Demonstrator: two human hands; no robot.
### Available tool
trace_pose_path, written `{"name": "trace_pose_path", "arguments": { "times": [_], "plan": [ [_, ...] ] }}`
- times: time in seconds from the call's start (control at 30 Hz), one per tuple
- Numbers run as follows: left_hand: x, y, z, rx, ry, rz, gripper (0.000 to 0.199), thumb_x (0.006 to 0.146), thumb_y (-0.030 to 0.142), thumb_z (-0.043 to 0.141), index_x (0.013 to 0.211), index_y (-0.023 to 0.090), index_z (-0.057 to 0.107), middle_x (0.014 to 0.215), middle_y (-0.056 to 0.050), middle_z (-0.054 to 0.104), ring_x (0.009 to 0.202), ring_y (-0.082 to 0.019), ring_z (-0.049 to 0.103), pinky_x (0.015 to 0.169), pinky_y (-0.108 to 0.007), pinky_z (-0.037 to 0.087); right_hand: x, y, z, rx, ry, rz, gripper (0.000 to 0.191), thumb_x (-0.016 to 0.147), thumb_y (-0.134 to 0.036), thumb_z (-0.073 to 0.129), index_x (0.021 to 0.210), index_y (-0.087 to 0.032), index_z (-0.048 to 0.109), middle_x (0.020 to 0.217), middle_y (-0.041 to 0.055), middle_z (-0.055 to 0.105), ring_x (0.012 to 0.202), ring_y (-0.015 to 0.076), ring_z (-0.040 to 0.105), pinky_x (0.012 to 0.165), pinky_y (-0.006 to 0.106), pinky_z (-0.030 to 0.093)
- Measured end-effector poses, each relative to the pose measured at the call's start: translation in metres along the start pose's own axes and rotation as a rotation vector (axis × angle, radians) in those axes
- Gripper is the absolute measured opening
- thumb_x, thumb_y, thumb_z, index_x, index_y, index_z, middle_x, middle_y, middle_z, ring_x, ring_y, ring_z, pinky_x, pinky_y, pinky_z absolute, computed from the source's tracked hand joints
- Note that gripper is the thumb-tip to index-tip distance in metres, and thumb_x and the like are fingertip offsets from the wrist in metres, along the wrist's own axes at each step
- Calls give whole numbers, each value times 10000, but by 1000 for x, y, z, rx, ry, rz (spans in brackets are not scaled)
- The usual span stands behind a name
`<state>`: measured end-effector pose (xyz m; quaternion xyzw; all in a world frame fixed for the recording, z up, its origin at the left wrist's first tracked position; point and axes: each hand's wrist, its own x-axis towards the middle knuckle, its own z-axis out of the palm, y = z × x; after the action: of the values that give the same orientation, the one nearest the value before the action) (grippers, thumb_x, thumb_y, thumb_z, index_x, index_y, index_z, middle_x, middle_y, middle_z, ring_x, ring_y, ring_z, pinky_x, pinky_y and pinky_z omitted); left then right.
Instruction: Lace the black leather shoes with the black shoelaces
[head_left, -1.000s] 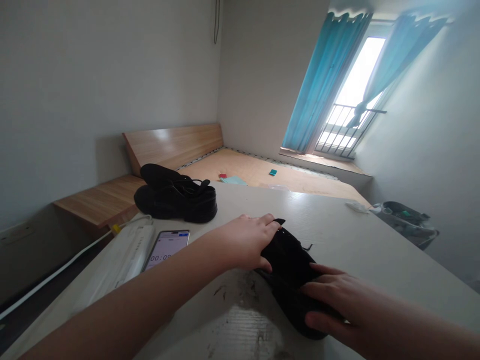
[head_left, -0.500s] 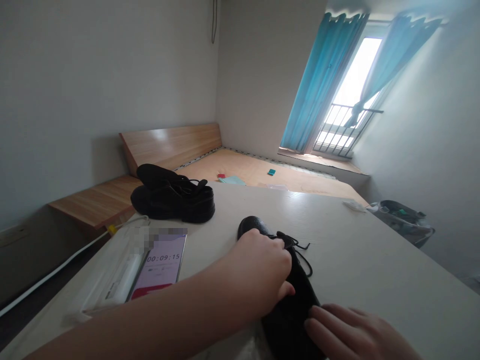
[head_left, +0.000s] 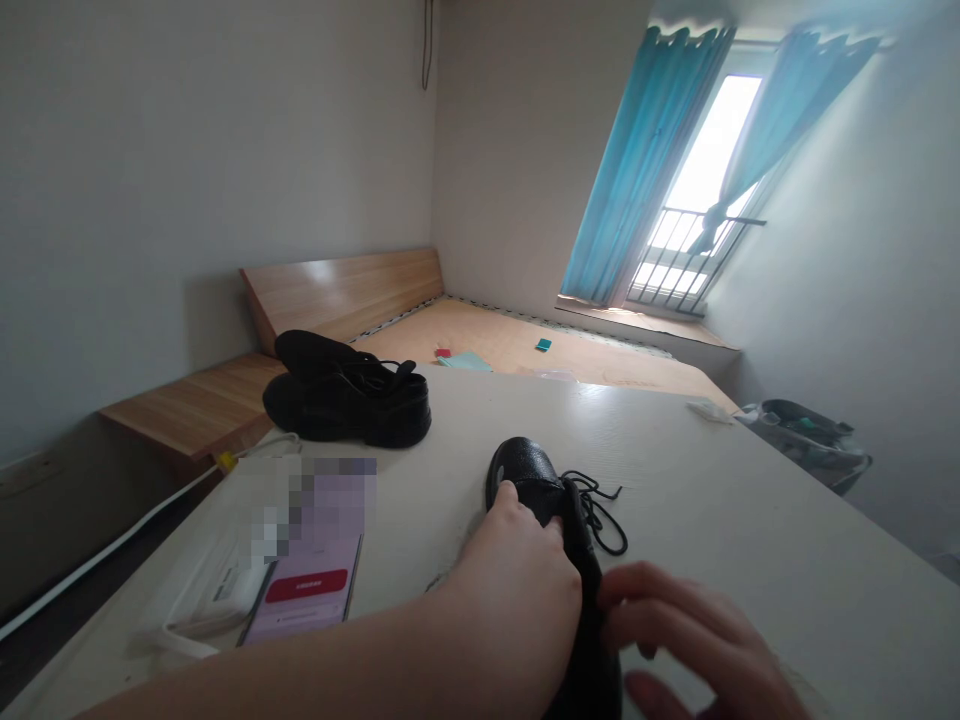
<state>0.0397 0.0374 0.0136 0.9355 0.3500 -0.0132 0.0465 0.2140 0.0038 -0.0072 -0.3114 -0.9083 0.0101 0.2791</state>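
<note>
A black leather lace-up shoe [head_left: 529,465] lies on the white table with its toe pointing away from me. My left hand [head_left: 525,580] reaches across from the left and grips the shoe's upper, its fingers wrapped over the tongue area and partly hidden. Loose black laces [head_left: 600,515] trail off the shoe's right side. Beside the heel part is my right hand [head_left: 690,635], its fingers curved and apart, the fingertips at the shoe's right edge. Much of the shoe's rear is covered by my hands or cut off by the frame.
Another black shoe [head_left: 352,400] rests at the table's far left. Nearer lie a phone [head_left: 307,590] and a clear plastic case [head_left: 195,590] with a white cable. Behind the table [head_left: 750,520] is a bed [head_left: 487,320]; a lined bin [head_left: 810,440] stands at the right.
My left hand has shifted toward me, baring more of the shoe's toe. The shoe has turned slightly. My right hand has risen a little and its fingers have spread.
</note>
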Motion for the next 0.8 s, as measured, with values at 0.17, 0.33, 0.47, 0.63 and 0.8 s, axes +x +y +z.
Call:
{"name": "trace_pose_path", "arguments": {
  "times": [0.17, 0.33, 0.47, 0.63, 0.8],
  "plan": [
    [-1, -2, -4, -7, -90, 37, 261, 724, 335, 672, 911, 157, 716, 1051, -144, 686, 959, -364, 604, 955, -612, 301, -4, 58, 14, -56, -14, 504, 267, 900, -343, 460, 1145, -245, 505, 1168, 106, 544, 801, 174, 609, 635, 302, 530],
    [-10, -6, -8, -40, -5, 122, 173, 791, 308, 595, 806, 165, 692, 852, -73, 716, 793, -268, 652, 885, -502, 412, -6, 99, 45, 37, -183, 608, 381, 789, -328, 560, 1158, -236, 563, 1196, 101, 543, 1077, 270, 523, 938, 469, 407],
    [-13, -15, -30, -42, 133, 76, 190, 856, 259, 494, 785, 184, 653, 792, -44, 702, 697, -210, 636, 698, -376, 456, 13, 111, 48, 175, -142, 650, 170, 803, -353, 519, 783, -207, 605, 804, 47, 592, 772, 211, 557, 723, 365, 433],
    [-5, -42, -51, -27, 329, -184, 305, 921, 268, 381, 1097, 173, 611, 1084, -84, 672, 962, -258, 623, 816, -400, 463, 59, 107, 19, 445, 44, 722, 463, 875, -600, 301, 696, -197, 442, 561, -31, 382, 501, 118, 383, 466, 256, 335],
    [0, -61, -51, -269, 414, -274, 531, 912, 553, 361, 1212, 165, 562, 1185, -115, 633, 1053, -276, 591, 877, -390, 444, 98, 59, -2, 946, 144, 617, 393, 830, -568, 518, 800, -176, 536, 666, -6, 502, 558, 101, 459, 506, 238, 414]
  ]
}}
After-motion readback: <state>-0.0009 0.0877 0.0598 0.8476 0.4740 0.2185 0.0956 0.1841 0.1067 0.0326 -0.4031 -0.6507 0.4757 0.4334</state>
